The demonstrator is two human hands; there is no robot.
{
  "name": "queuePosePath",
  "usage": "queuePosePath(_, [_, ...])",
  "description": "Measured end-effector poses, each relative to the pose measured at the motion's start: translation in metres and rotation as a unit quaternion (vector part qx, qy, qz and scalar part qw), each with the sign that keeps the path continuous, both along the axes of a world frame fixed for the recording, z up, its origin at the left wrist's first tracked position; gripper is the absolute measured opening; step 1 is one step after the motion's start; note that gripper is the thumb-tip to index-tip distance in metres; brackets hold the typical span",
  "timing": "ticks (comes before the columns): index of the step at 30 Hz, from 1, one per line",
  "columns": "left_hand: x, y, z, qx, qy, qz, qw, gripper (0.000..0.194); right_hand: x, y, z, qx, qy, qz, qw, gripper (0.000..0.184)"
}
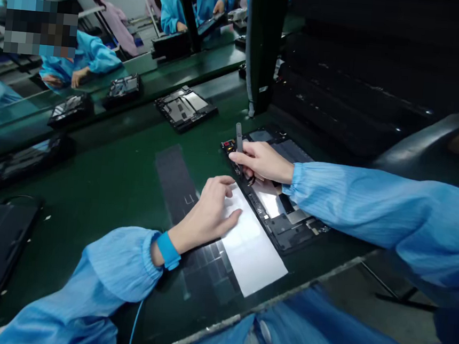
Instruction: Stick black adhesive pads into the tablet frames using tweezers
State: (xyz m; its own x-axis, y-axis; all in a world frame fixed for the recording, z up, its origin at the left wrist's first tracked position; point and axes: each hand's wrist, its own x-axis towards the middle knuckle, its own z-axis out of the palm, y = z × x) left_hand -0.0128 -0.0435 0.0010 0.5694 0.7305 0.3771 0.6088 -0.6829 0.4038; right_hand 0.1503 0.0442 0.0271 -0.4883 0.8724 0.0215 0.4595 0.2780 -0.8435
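A right hand (pixel 265 162) grips a grey tool (pixel 239 134) over an opened device (pixel 284 233) lying near the front edge of a green bench (pixel 111 183). The left hand (pixel 207 208), released with fingers loosely curled, is over the far end of a white sheet (pixel 256 254) just beside it; contact cannot be told. A second device (pixel 184 108) lies toward the bench's far edge.

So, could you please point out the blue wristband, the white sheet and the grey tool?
Blue wristband (pixel 168 251): head view, its middle.
White sheet (pixel 255 249): head view, bare middle.
Grey tool (pixel 239 132): head view, upper end.
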Motion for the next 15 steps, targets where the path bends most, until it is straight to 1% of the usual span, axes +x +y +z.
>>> queuePosePath(2, [-0.002, -0.001, 0.001, -0.007, 0.000, 0.000, 1.000, 0.025, 0.001, 0.000, 0.001, 0.012, 0.001, -0.003, 1.000, 0.025])
queuePosePath(11, [0.001, -0.004, 0.008, -0.023, 0.035, -0.014, 0.999, 0.019, 0.002, 0.003, 0.001, 0.020, -0.010, -0.008, 1.000, 0.027])
queuePosePath(15, [0.002, -0.004, 0.013, -0.037, 0.056, -0.045, 0.997, 0.015, 0.002, 0.003, 0.000, 0.030, -0.014, -0.012, 0.999, 0.026])
